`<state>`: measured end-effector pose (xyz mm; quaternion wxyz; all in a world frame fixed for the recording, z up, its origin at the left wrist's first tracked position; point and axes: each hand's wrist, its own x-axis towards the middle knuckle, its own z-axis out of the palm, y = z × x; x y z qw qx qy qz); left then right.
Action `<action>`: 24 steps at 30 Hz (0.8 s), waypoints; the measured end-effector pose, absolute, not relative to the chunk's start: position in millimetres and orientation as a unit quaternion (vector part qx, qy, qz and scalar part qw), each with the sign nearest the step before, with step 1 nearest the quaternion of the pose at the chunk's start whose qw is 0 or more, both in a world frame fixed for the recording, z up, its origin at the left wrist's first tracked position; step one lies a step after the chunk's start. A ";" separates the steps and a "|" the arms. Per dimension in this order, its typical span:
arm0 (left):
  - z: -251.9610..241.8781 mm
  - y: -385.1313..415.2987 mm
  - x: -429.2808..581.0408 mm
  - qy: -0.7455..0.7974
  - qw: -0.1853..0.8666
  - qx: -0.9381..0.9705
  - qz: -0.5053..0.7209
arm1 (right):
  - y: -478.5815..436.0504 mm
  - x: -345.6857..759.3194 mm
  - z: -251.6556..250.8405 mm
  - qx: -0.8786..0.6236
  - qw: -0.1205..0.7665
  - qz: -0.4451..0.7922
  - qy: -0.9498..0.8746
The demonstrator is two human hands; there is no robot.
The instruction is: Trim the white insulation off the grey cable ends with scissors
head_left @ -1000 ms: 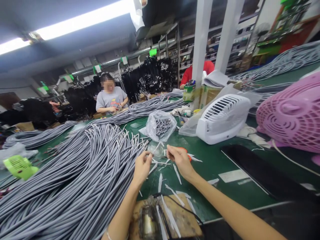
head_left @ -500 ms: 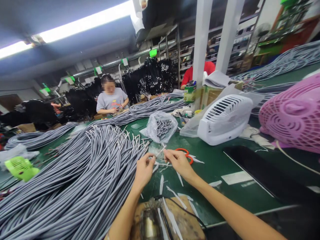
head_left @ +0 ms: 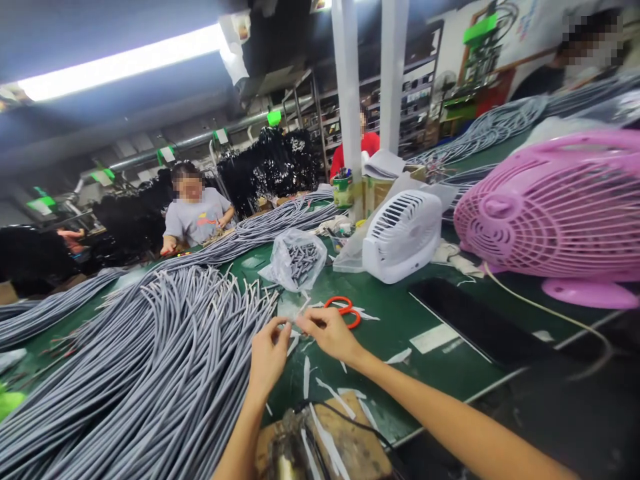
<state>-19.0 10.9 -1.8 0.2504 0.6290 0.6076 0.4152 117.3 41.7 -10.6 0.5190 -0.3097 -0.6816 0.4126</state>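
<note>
My left hand (head_left: 267,353) and my right hand (head_left: 327,332) meet over the green table (head_left: 400,313), both pinched on the end of one grey cable (head_left: 286,325). A big heap of grey cables (head_left: 145,373) lies to the left of my hands, its cut ends pointing toward them. White strips of stripped sheath (head_left: 306,367) litter the table beneath and in front of my hands. Red-handled scissors (head_left: 345,308) rest just beyond my right hand. A clear bag of small grey parts (head_left: 297,259) sits farther back.
A white fan (head_left: 403,233) and a pink fan (head_left: 555,207) stand on the right. A wooden block with a metal tool (head_left: 320,447) is at the near edge. A person in a grey shirt (head_left: 195,217) works across the table; another in red (head_left: 367,143) sits behind.
The view has swung to the right, so the fans and scissors sit further left in the picture. Both hands stay pinched together on the cable end.
</note>
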 end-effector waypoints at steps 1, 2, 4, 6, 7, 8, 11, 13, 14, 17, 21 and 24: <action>-2.0 11.4 -19.5 0.610 0.245 0.628 0.416 | 41.8 117.6 -10.7 -0.310 0.521 0.412 -0.680; -2.6 12.1 -20.1 0.613 0.239 0.627 0.418 | 41.8 117.8 -10.8 -0.310 0.523 0.412 -0.679; -4.5 13.9 -21.9 0.614 0.230 0.623 0.426 | 41.9 118.1 -11.0 -0.313 0.528 0.405 -0.678; -7.2 16.0 -23.9 0.611 0.226 0.621 0.435 | 41.8 118.2 -11.2 -0.318 0.528 0.398 -0.680; -8.6 17.0 -24.7 0.610 0.225 0.620 0.439 | 41.8 118.2 -11.2 -0.322 0.526 0.395 -0.681; -9.8 17.8 -25.4 0.609 0.223 0.619 0.442 | 41.9 118.2 -11.1 -0.325 0.524 0.394 -0.682; -11.8 19.2 -26.1 0.611 0.211 0.623 0.440 | 41.9 118.4 -10.0 -0.327 0.518 0.400 -0.682; -11.9 19.4 -26.2 0.614 0.198 0.628 0.436 | 42.0 118.9 -9.3 -0.324 0.519 0.402 -0.681; -11.8 19.5 -26.3 0.615 0.191 0.628 0.437 | 42.1 119.0 -9.2 -0.323 0.520 0.402 -0.681; -12.3 20.6 -27.6 0.620 0.183 0.621 0.444 | 42.1 117.8 -11.1 -0.322 0.509 0.405 -0.687; -14.6 24.2 -30.8 0.622 0.201 0.605 0.455 | 42.4 110.6 -13.7 -0.318 0.461 0.413 -0.718; -14.5 26.8 -32.3 0.626 0.210 0.592 0.461 | 46.4 104.1 -8.2 -0.317 0.444 0.371 -0.751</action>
